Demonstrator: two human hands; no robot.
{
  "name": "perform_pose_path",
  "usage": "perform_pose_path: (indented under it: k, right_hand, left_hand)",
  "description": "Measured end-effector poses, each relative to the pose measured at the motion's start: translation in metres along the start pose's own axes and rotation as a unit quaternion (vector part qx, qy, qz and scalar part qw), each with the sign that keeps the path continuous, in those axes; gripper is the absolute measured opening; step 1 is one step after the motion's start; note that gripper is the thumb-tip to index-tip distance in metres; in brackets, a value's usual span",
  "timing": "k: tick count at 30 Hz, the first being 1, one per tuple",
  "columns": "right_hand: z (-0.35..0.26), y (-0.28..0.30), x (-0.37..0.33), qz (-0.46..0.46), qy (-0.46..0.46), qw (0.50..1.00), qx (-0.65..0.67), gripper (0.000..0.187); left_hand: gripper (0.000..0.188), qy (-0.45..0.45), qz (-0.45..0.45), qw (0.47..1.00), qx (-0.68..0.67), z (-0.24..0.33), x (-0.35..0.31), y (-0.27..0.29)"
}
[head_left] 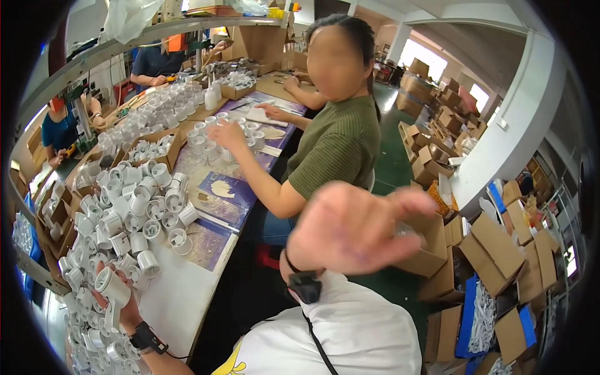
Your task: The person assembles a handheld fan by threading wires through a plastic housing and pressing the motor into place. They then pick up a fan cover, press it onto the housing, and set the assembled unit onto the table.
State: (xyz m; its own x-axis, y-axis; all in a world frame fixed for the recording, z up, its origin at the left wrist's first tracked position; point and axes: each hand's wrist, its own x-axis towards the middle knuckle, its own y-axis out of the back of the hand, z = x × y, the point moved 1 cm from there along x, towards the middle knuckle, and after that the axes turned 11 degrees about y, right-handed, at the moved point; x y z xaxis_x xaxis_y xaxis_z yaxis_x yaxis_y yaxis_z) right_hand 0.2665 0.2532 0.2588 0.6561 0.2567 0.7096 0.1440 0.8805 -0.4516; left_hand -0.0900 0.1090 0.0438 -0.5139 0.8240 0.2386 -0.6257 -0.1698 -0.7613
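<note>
At the lower left, my left hand [129,310] is closed around a white cup-shaped housing [113,286] with a flat white strip hanging from it. A large heap of similar white housings [134,206] lies right beside that hand on the table. My right hand [350,228] is raised in front of my body, away from the table. It is blurred, but a gap shows between its outstretched fingers and I see nothing held in them. A dark strapped device sits on each of my wrists.
A co-worker in a green top [337,147] sits close on the right, reaching over standing white cups [203,140]. Other people work across the table. Open cardboard boxes [494,253] and a blue bin of white parts [481,312] crowd the right side. A metal shelf rail [125,47] runs overhead.
</note>
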Motion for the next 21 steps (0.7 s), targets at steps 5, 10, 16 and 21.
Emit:
perform_pose_path:
  k: [5, 10, 16, 21]
  right_hand:
    - [-0.028, -0.023, 0.026, -0.132, 0.005, 0.985, 0.108, 0.032]
    - [-0.007, -0.019, 0.023, -0.21, -0.137, 0.911, 0.327, 0.052]
    - [0.089, -0.002, -0.03, -0.274, -0.236, 0.867, 0.342, 0.06]
    - [0.148, -0.012, -0.145, -0.081, -0.497, 0.842, 0.193, 0.058]
  left_hand:
    - [0.072, -0.005, 0.008, 1.0, -0.002, 0.003, -0.015, 0.003]
    - [0.07, 0.003, -0.032, 0.999, 0.01, -0.003, -0.015, -0.004]
    - [0.071, -0.001, -0.014, 1.0, 0.025, 0.004, -0.022, 0.014]
    - [0.073, -0.005, 0.025, 1.0, -0.001, 0.016, -0.035, 0.022]
